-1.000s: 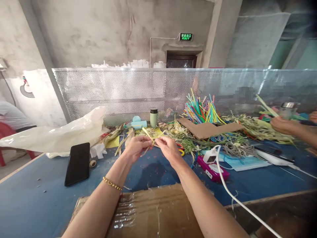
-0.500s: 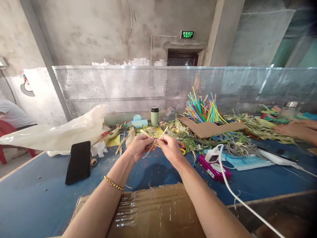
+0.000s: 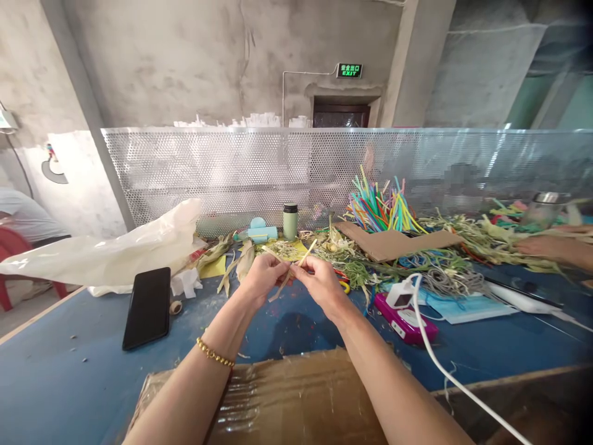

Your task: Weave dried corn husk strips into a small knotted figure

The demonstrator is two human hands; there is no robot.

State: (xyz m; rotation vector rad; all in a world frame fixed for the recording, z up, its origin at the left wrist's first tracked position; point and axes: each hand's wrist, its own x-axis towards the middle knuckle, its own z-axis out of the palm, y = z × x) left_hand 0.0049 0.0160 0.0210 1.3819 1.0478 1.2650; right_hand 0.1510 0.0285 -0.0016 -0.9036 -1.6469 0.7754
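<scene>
Since a second ago the left hand (image 3: 260,279) and right hand (image 3: 320,283) have drawn together, fingertips nearly touching, and the straw strip (image 3: 306,253) now slants up to the right. Both grips are pinched shut on the strip. It is held in the air over the middle of the blue worktop (image 3: 83,364), short of the leaf pile (image 3: 352,259) along the far edge.

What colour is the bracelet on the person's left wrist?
Gold; the bracelet shows best in the head view.

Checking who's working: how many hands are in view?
3: the person's left hand and right hand pinch a pale straw strip mid-table; a co-worker's hand lies on the straw pile at far right. Others may be hidden.
</scene>
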